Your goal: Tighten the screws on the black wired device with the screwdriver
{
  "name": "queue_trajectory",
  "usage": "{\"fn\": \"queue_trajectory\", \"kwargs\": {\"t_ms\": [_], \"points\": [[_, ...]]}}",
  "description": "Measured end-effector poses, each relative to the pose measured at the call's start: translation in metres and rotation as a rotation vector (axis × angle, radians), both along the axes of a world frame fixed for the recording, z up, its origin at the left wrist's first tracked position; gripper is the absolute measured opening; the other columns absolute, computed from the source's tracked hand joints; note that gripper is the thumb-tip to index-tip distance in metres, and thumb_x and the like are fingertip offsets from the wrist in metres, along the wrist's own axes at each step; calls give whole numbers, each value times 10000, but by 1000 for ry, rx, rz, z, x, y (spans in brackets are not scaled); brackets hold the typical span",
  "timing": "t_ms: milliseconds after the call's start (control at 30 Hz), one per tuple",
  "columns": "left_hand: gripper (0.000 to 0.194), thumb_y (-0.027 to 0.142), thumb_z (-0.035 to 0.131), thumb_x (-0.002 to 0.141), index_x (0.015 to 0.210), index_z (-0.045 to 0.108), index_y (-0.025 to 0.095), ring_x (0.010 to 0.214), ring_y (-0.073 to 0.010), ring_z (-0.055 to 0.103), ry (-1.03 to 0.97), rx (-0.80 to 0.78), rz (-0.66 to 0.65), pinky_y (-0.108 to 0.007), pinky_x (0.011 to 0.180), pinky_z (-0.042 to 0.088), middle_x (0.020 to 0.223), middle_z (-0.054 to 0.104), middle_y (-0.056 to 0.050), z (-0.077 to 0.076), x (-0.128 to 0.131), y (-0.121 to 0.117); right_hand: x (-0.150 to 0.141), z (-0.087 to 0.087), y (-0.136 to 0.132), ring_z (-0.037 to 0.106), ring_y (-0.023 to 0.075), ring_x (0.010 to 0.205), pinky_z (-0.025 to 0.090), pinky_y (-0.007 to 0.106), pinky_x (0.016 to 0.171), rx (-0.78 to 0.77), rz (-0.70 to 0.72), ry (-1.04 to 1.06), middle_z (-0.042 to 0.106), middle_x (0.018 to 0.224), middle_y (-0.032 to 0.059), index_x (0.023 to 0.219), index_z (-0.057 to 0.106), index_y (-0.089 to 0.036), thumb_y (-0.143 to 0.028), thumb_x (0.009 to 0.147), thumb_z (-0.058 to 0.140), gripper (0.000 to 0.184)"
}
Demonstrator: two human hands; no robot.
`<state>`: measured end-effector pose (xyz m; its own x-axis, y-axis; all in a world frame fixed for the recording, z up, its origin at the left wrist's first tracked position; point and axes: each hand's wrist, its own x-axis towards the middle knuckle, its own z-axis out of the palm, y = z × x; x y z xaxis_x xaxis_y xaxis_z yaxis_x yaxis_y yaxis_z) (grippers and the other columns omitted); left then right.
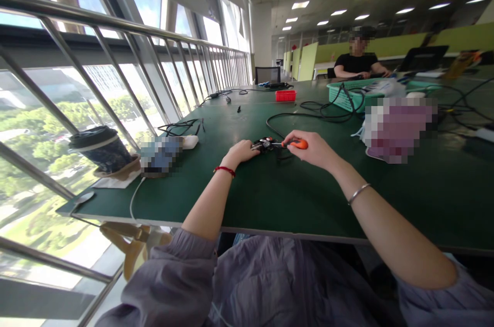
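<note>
My right hand (309, 148) is closed around the orange handle of a screwdriver (296, 143). Its shaft points left to a small black device (266, 145) with bits of metal and orange on it. My left hand (243, 152) grips the near left side of that device, fingers curled on it, and steadies it on the green table (262, 198). Whether the screwdriver's tip sits in a screw is too small to tell. A thin black cable lies just under the device on its right.
At left stand a lidded cup (104, 149) and a blurred-out phone-like item (160, 156). Farther back are a red box (285, 96), a teal basket (347, 92) with black cables, and a blurred pinkish item (399, 128). Another person (358, 62) sits across the table. A metal railing (154, 33) runs along the left.
</note>
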<state>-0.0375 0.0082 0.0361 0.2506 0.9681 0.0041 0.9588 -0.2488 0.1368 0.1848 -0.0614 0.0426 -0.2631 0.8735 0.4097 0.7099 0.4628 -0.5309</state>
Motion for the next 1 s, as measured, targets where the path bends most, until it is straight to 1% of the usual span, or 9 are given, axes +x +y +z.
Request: {"fn": "queue_trajectory", "kwargs": {"t_ms": [100,200,267,400,500,567,700,867,1000], "points": [[350,446,547,831,1007,653,162,975,-252,646,6,31,130,-277,780,494,1088,671,-117,0,-17,5,-6,-7,3,613,155,748,455,273,657,-67,91,-131,675,1007,31,997,658,-246,-274,792,546,235],[366,402,567,819,1080,622,151,1053,-292,620,8,80,281,-327,816,500,1191,620,-156,0,-34,10,-11,-11,4,617,154,790,470,296,716,-87,154,-153,663,1050,26,1044,635,-258,-277,830,512,248],[395,361,583,808,1120,595,118,1071,-321,611,-8,125,407,-376,831,501,1200,605,-199,0,-46,13,-12,-11,4,616,152,778,478,304,712,-82,153,-156,659,1036,24,1074,611,-265,-279,846,490,258],[392,292,659,747,1085,585,107,1074,-338,610,-144,217,713,-413,843,500,1118,641,-211,3,-72,16,-9,-12,5,615,155,752,490,303,679,-68,91,-169,655,1017,40,1108,591,-263,-257,831,511,289],[466,290,704,722,1121,542,112,1077,-339,605,-210,307,829,-419,848,498,1138,624,-208,5,-91,16,-6,-13,7,622,165,769,497,301,672,-86,80,-170,657,1031,51,1070,613,-252,-249,824,517,264],[479,291,706,731,1140,515,132,1048,-333,616,-234,375,848,-423,836,502,1113,630,-186,3,-98,16,-5,-14,8,626,167,771,497,296,666,-101,83,-172,660,1032,53,1047,625,-249,-244,819,519,251],[286,169,566,818,1100,522,187,1078,-297,587,-131,539,826,-405,816,506,1157,595,-139,-9,-97,17,-5,-15,10,628,163,763,484,275,650,-113,85,-179,667,1021,51,1039,632,-250,-217,797,536,263],[274,90,499,816,1069,533,190,1084,-272,563,-19,572,791,-374,834,484,1180,561,-125,-18,-92,18,-5,-15,9,603,136,658,447,246,590,-140,76,-193,679,931,36,1030,628,-253,-211,788,529,264],[295,63,465,819,1086,524,174,1058,-274,566,-1,617,800,-366,836,470,1168,558,-129,-20,-92,18,-5,-15,8,591,123,622,426,235,567,-160,76,-196,682,950,36,1032,626,-254,-213,785,529,268]]}}
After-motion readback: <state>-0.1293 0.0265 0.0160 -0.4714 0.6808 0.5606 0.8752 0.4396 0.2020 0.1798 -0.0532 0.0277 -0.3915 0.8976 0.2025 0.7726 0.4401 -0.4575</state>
